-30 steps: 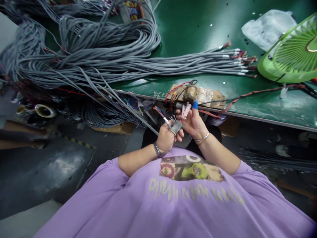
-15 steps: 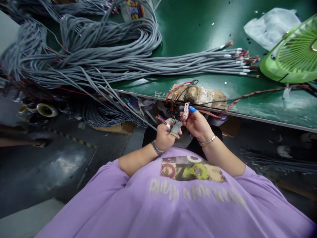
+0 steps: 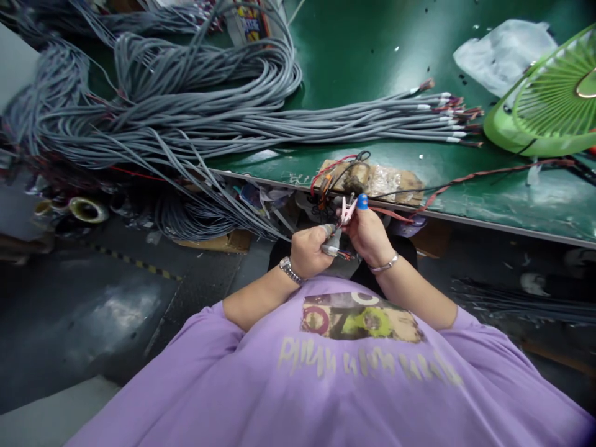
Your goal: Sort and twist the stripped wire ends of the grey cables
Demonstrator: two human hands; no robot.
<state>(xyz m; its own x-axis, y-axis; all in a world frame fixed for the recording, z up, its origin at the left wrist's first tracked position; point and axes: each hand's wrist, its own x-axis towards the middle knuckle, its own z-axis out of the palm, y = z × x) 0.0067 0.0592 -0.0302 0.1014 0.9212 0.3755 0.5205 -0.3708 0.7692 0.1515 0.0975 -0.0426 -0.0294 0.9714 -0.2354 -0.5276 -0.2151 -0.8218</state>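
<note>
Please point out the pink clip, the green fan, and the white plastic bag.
pink clip (image 3: 346, 210), head view, on its open prongs
green plastic fan (image 3: 552, 99), head view, on its grille
white plastic bag (image 3: 500, 53), head view, on its middle

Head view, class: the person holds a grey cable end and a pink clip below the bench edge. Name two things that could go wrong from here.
1. The left hand grips the grey cable, which runs taut up into the tangled cable pile; a tug might drag loops off the green bench.
2. The right hand pinches the pink clip beside thin coloured wires; it could nip a finger or a wire.
</note>
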